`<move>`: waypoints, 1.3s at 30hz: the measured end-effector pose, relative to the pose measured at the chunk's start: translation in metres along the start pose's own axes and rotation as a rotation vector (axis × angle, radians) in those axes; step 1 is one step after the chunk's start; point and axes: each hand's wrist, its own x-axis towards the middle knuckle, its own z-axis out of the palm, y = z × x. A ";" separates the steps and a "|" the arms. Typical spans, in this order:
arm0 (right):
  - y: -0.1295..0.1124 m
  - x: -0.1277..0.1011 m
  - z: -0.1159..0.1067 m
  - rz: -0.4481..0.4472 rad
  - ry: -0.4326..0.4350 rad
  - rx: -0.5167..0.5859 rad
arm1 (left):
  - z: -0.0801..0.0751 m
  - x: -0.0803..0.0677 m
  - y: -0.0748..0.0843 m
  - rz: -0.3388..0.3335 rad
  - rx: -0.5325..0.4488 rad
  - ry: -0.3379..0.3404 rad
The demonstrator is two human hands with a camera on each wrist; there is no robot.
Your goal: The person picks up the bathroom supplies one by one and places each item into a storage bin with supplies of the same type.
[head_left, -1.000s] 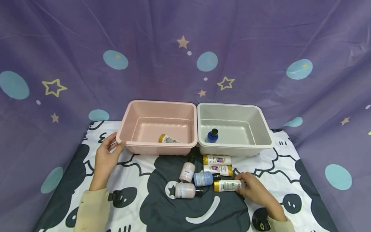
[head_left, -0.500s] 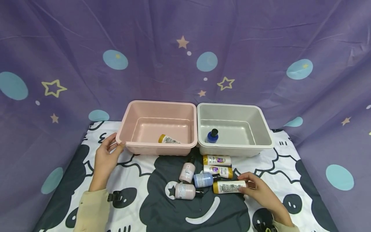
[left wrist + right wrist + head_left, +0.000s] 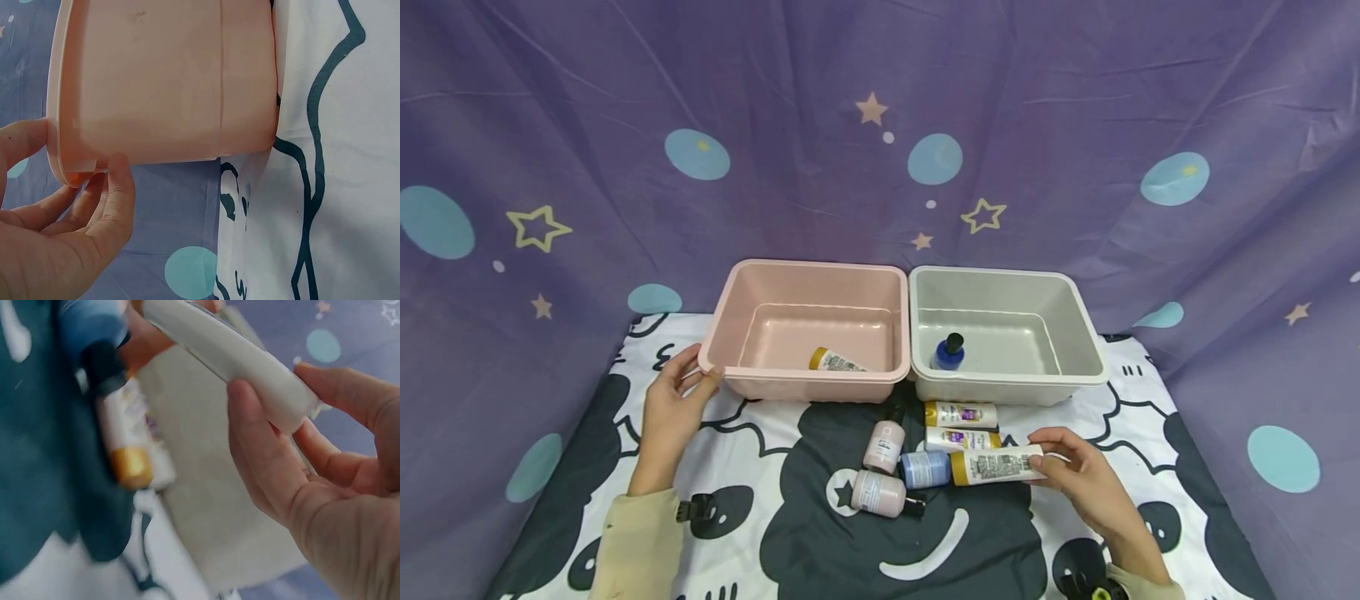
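Nearest, at the lower right of the head view, the right hand (image 3: 1078,483) is pinching a white tube (image 3: 996,465) with a gold cap, thumb on one side and fingers curled round the flat end; the wrist view shows the fingertips (image 3: 250,419) wrapping the tube (image 3: 231,356) just short of its end. The tube is lying level, seemingly lifting just clear of the cloth (image 3: 925,550), its cap end pointing left over the cluster of bottles. It looks light and slightly squeezable, smooth plastic that could slip, so a hold nearer the middle of the body would likely be steadier than this end grip. Just left of it a blue bottle (image 3: 925,468) is lying on its side, with two pink bottles (image 3: 880,493) beside it, and two more white tubes (image 3: 962,414) are resting just behind, close to the tubs. At the left middle of the frame the left hand (image 3: 672,417) is gripping the corner rim of the pink tub (image 3: 730,333), thumb on top of the rim and fingers curling beneath it, as the left wrist view shows. Inside that tub another gold-capped tube (image 3: 835,360) is lying against the near wall. Touching it on the right, the grey tub (image 3: 1075,333) is holding a dark blue bottle (image 3: 949,353) standing upright. Farthest back, a purple curtain (image 3: 880,125) with stars is hanging.
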 end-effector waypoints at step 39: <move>-0.134 0.269 0.176 -0.021 -0.027 0.155 | -0.002 0.001 0.001 0.000 0.014 -0.008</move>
